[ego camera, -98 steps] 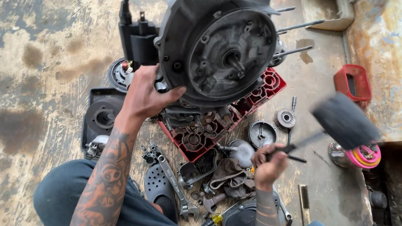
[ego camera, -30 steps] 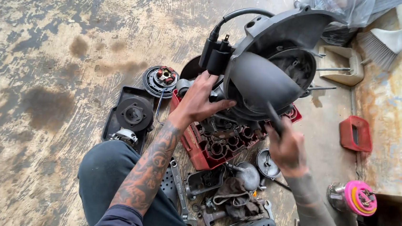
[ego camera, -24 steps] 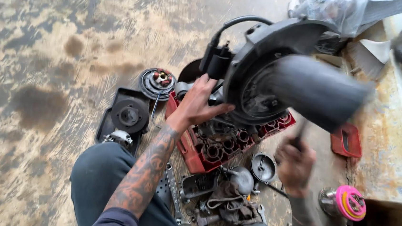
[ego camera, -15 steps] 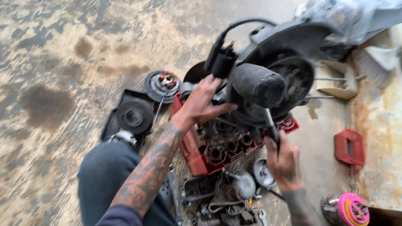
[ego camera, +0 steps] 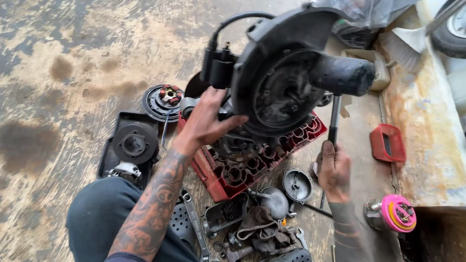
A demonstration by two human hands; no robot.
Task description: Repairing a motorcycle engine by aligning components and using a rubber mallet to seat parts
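Trouble looms if the black rubber-headed mallet (ego camera: pixel 341 74), clenched in the right hand's grip (ego camera: pixel 334 172), glances off the round dark metal engine casing (ego camera: pixel 281 85) onto the left hand (ego camera: pixel 206 124) whose spread grip braces it over the red plastic parts tray (ego camera: pixel 223 183).

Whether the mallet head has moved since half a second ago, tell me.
Yes. The mallet head now sits further right across the engine casing, past its hub, gripped by the right hand.

Left hand (ego camera: pixel 206 124) splayed flat — right hand (ego camera: pixel 334 172) fist-clenched, upright.

A red tray (ego camera: pixel 215 186) of parts is set on the stained floor (ego camera: pixel 45 49), with a wrench (ego camera: pixel 198 233) nearby. A pink spool (ego camera: pixel 398 213) and a red bracket (ego camera: pixel 388 143) are seen apart from it.
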